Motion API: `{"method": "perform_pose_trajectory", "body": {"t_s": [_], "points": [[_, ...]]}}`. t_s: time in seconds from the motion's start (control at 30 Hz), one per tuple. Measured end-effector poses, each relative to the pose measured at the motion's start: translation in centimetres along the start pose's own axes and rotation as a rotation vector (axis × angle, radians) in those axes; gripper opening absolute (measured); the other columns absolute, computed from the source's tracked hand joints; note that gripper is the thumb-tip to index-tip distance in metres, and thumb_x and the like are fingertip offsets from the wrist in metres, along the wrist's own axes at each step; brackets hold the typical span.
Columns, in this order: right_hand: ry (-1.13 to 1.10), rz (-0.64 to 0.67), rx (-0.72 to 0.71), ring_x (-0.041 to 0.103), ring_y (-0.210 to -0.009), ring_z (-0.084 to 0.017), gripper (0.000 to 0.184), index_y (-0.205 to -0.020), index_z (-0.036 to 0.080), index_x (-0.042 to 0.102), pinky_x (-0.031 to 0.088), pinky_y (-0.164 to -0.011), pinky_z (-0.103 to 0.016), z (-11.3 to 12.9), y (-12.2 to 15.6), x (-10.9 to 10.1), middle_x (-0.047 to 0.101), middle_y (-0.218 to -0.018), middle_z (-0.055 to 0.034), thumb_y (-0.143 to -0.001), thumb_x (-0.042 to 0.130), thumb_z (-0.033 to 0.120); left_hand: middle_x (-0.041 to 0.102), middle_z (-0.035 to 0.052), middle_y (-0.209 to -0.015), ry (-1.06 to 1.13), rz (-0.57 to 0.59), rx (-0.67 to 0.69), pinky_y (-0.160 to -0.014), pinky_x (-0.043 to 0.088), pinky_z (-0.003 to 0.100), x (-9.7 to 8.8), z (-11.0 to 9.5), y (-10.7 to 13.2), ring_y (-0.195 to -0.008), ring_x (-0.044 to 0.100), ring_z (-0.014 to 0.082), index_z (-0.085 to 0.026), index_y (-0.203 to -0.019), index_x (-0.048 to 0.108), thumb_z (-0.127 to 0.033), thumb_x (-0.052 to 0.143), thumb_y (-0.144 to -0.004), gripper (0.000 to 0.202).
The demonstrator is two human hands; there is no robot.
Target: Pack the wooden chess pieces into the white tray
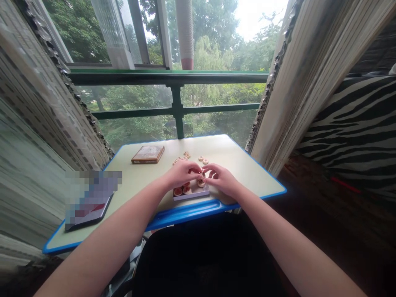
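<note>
A shallow white-edged box tray (192,195) lies near the front of the table, with round wooden Chinese chess pieces (187,189) in its left part. Over the tray's right side, my left hand (185,172) reaches in from the left, its thumb and fingers closed on a small group of Chinese chess pieces (201,181). From the right, my right hand (222,180) pinches the same group, its fingertips almost meeting the left ones. My fingers partly hide these pieces. Just beyond my hands, loose pieces (186,154) are scattered on the table, and a pair (203,160) lies farther right.
The pale table (247,177) has a blue rim and a blue front groove (188,209). A flat brown box (148,154) lies at the back left. A dark-edged tablet-like device (93,206), its screen blurred, is at the left. Curtains (278,82) flank the window.
</note>
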State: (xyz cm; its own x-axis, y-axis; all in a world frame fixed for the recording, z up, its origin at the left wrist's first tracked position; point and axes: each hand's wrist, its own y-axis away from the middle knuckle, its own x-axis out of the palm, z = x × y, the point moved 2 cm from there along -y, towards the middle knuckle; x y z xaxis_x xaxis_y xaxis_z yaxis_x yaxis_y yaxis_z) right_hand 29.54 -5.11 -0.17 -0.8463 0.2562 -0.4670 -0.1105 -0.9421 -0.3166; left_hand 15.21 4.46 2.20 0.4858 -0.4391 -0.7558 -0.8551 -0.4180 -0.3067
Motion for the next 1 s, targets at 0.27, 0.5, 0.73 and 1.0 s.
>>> {"method": "perform_pose_trajectory", "body": {"t_s": [0.27, 0.5, 0.73, 1.0], "points": [[0.009, 0.008, 0.077, 0.052, -0.063, -0.008, 0.029, -0.096, 0.017, 0.06, 0.047, -0.06, -0.024, 0.0, -0.1, -0.1, 0.063, -0.095, -0.0043, -0.07, 0.065, 0.027, 0.07, 0.003, -0.076, 0.001, -0.019, -0.007, -0.063, 0.044, 0.023, 0.2, 0.3, -0.2, -0.068, 0.06, 0.0136, -0.018, -0.084, 0.07, -0.034, 0.062, -0.074, 0.02], [-0.053, -0.098, -0.001, 0.056, -0.069, -0.011, 0.024, -0.09, 0.016, 0.062, 0.048, -0.064, -0.025, 0.0, -0.3, -0.3, 0.065, -0.092, -0.0051, -0.071, 0.064, 0.032, 0.07, 0.0045, -0.075, 0.08, -0.059, -0.011, -0.057, 0.042, 0.023, -0.5, -0.2, -0.2, -0.062, 0.057, 0.0125, -0.015, -0.086, 0.07, -0.035, 0.061, -0.075, 0.025], [-0.027, -0.068, -0.03, 0.053, -0.065, -0.01, 0.021, -0.089, 0.017, 0.062, 0.046, -0.06, -0.024, 0.5, 0.0, -0.6, 0.064, -0.092, -0.0042, -0.07, 0.063, 0.027, 0.07, 0.0052, -0.076, -0.081, -0.098, 0.044, -0.066, 0.044, 0.026, -2.0, 0.4, -0.1, -0.07, 0.059, 0.0158, -0.018, -0.083, 0.072, -0.036, 0.063, -0.073, 0.022], [0.126, 0.082, -0.075, 0.047, -0.06, -0.008, 0.015, -0.081, 0.018, 0.062, 0.042, -0.059, -0.023, 0.6, 0.1, 0.0, 0.058, -0.079, -0.0006, -0.066, 0.063, 0.019, 0.068, 0.0042, -0.069, -0.228, 0.037, 0.08, -0.067, 0.042, 0.027, -0.8, 0.3, -0.3, -0.07, 0.058, 0.0162, -0.02, -0.074, 0.074, -0.034, 0.064, -0.072, 0.017]]}}
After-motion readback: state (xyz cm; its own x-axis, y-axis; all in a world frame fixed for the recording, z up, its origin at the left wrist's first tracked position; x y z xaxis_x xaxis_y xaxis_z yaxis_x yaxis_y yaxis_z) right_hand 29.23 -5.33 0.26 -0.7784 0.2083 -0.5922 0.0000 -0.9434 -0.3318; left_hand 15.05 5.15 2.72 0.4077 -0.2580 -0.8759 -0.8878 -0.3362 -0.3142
